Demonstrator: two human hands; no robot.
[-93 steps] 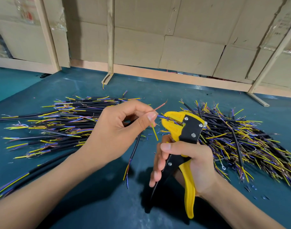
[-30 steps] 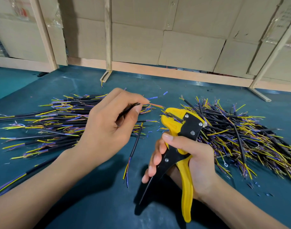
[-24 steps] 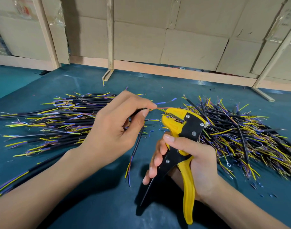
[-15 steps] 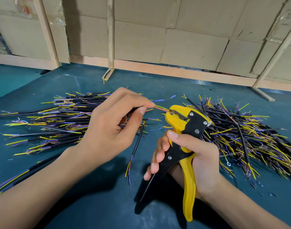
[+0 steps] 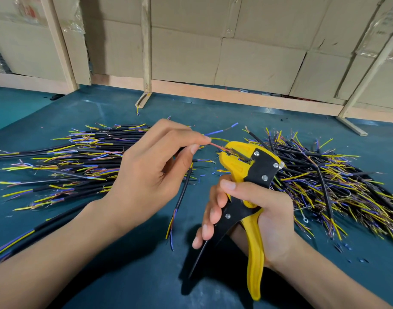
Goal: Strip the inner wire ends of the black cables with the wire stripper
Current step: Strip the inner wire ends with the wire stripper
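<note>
A: Where is the cable at this moment?

B: The left hand [image 5: 151,175] pinches the black cable [image 5: 182,192] between thumb and forefinger. The cable's body hangs down from the fingers toward the near side, over the worktop [image 5: 124,275]. Its inner wires fan out to the right of the fingertips.

A: And the tool?

B: The right hand [image 5: 257,210] is curled round the handles of the wire stripper [image 5: 249,172]. The thumb lies across the top and the fingers wrap the black handle. The handles are spread apart, so I judge the squeeze is not yet made.

A: Which relation matters for the next move?

B: The red inner wire [image 5: 216,145]. Its long axis runs from the left fingertips to the right and slightly near, straight into the yellow head of the stripper. The tip seems to sit already inside the head, but how deep I cannot tell. The blue inner wire [image 5: 220,130] and a yellow-green one point up and to the right, apart from the head.

A: So which hand is nearer to the work?

B: The left fingertips are just beside the head; the right hand is lower, on the handles. I think the right hand should squeeze while the left holds the wire straight.

A: And the piles?

B: The left pile of cables [image 5: 79,157] lies far left; the right pile of cables [image 5: 324,179] lies behind the tool.
</note>
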